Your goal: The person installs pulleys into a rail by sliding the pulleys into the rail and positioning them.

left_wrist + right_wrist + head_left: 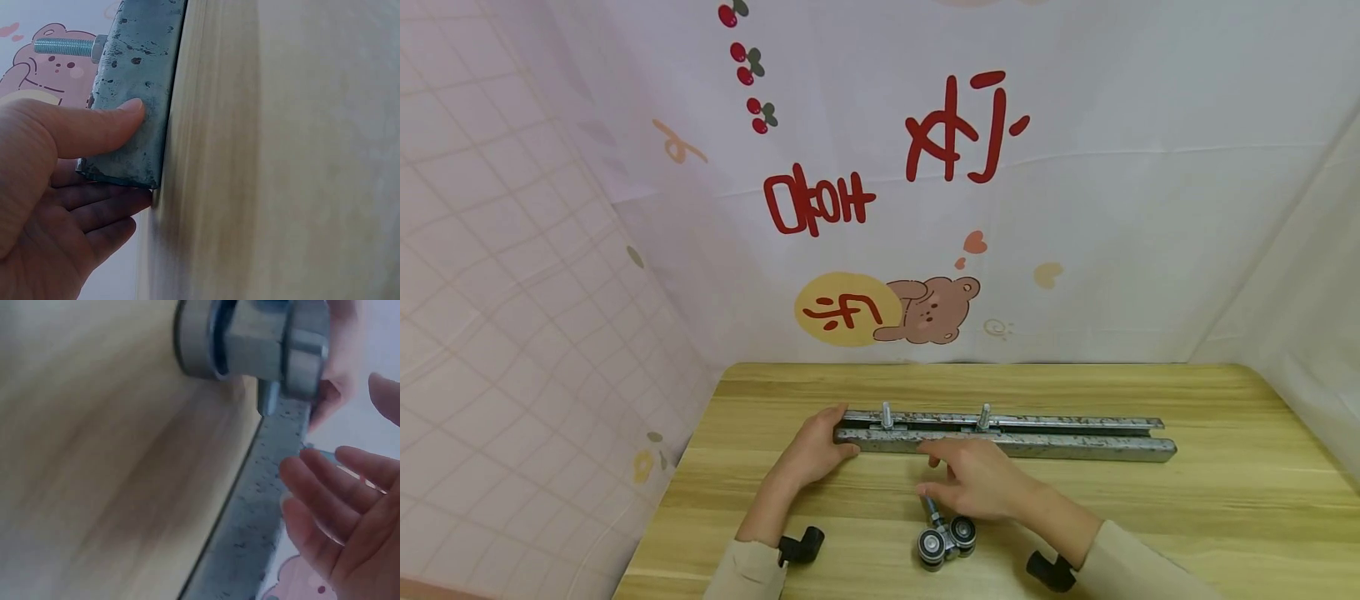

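Observation:
A long steel channel rail (1075, 448), with a slot along its top and dark specks on its metal, lies across the table. Two threaded bolts (886, 416) stick up from the slot. My left hand (822, 446) grips the rail's left end, its thumb flat on the near side and fingers around the end, as the left wrist view shows. In front of the rail, a roller hanger (947, 540) with several wheels and a threaded stem rests on the table. Above its stem is my right hand (983, 479), fingers loosely bent and holding nothing in the right wrist view.
The wood-grain table (1240, 500) ends at a white printed cloth (1120, 208) behind it, with more cloth at both sides. Black wrist mounts (802, 546) stick out from both wrists near the table's front.

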Available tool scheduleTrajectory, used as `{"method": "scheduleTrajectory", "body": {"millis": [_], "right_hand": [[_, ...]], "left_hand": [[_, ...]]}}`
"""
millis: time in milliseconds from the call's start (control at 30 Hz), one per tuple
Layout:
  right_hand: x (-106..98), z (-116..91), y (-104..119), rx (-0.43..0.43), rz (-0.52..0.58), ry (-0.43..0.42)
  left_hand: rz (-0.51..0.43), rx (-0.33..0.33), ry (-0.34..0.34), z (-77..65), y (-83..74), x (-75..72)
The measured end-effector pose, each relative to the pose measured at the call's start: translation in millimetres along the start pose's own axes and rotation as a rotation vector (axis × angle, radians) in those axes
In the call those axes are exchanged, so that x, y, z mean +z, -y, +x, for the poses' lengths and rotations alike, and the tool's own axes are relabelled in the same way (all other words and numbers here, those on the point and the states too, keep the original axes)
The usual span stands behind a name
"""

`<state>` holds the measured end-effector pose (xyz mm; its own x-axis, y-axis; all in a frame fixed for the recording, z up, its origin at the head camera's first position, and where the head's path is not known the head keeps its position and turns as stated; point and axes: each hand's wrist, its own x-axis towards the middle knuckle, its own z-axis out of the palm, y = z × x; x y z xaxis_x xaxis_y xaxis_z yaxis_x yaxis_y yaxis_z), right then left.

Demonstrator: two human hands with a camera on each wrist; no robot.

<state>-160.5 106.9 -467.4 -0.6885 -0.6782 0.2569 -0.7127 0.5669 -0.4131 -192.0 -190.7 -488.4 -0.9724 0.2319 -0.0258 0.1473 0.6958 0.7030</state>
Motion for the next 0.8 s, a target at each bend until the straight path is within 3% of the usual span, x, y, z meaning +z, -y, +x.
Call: {"method": "scheduleTrajectory", "body": {"millis": [133,433,633,800], "right_hand": [[6.4,3.9,0.0,0.068,0.012,0.114],[16.8,11.6,-2.7,0.108,0.018,0.276],[19.4,13.8,-1.5,0.093,0.056,0.294],[19.3,17.1,0.2,0.149,0.116,0.288]], "left_hand": [[0.001,0.000,0.000,0.0,0.6,-0.1],[-0.006,0.001,0.001,0.3,1.4,-0.2],[0.000,0.006,-0.001,0.9,1.1,0.0],[-0.001,0.006,0.000,0.8,1.3,0.1]]}}
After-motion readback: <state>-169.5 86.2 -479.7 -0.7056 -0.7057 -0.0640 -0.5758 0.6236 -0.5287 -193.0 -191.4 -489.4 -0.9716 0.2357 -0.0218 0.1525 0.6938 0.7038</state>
